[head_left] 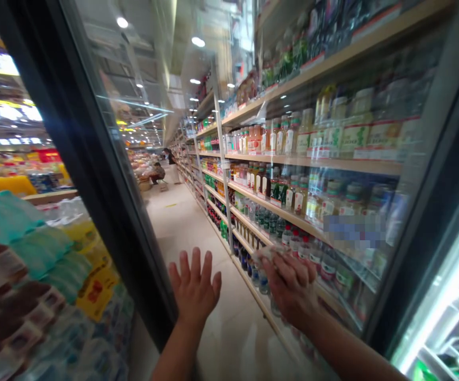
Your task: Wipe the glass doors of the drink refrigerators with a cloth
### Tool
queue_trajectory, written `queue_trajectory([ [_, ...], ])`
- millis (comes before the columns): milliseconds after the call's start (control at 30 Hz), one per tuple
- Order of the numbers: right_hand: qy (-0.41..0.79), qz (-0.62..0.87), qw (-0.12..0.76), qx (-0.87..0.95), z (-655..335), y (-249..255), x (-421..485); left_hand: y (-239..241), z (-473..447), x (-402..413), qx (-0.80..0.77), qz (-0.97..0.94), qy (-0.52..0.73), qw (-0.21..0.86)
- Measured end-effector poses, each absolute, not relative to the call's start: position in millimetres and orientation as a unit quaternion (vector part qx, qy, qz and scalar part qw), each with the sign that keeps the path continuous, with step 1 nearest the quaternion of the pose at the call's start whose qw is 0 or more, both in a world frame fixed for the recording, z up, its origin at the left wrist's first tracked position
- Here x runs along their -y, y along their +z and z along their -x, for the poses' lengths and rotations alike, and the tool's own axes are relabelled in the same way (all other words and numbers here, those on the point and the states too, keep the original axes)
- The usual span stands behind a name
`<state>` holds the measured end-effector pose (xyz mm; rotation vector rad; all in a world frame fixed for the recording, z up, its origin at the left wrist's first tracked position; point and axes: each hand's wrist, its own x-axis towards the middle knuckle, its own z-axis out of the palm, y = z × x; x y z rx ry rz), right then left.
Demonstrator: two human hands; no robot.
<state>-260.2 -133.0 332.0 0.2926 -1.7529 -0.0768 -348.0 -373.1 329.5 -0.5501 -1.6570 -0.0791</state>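
Observation:
My left hand (195, 288) is open, with its fingers spread and pointing up, flat against or very near the glass door (197, 174) of a cooler. My right hand (290, 288) is closed over a pale crumpled cloth (264, 254), which it holds against the same glass a little to the right. Both forearms reach up from the bottom edge of the view. Through the pane I see a shop aisle and its shelves.
The door's black frame (74, 159) runs diagonally at the left, with stacked packaged goods (46, 275) beyond it. Long shelves of bottles (293, 196) line the aisle's right side. The lit cooler interior (447, 317) is at the far right. Two people (158, 172) are far down the aisle.

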Motion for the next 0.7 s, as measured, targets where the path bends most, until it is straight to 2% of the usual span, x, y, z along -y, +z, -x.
queue_trajectory([
  [100, -0.055, -0.099, 0.638, 0.762, 260.3, 358.2, 133.4, 328.6, 347.2, 375.8, 0.727, 0.241, -0.043, 0.641],
  [233, -0.021, -0.012, 0.659, 0.752, 264.3, 383.1, 132.0, 326.7, 346.2, 377.4, 0.720, 0.253, -0.066, 0.643],
  [300, -0.040, -0.054, 0.659, 0.749, 267.4, 385.9, 138.7, 324.6, 346.6, 377.8, 0.719, 0.263, -0.090, 0.637],
  [367, -0.113, -0.142, 0.635, 0.751, 272.6, 390.0, 146.1, 322.3, 348.6, 379.2, 0.727, 0.276, -0.118, 0.618],
  [433, -0.142, -0.155, 0.614, 0.761, 277.4, 401.2, 149.0, 320.3, 351.7, 381.4, 0.735, 0.293, -0.141, 0.595],
  [600, 0.012, 0.100, 0.654, 0.750, 277.0, 431.9, 143.0, 315.3, 355.9, 383.3, 0.742, 0.320, -0.196, 0.556],
  [633, 0.013, 0.101, 0.658, 0.746, 276.2, 432.1, 142.6, 314.4, 356.4, 382.6, 0.743, 0.320, -0.204, 0.552],
  [700, -0.056, -0.001, 0.643, 0.764, 275.0, 428.2, 141.1, 313.1, 357.6, 380.4, 0.748, 0.319, -0.220, 0.539],
])
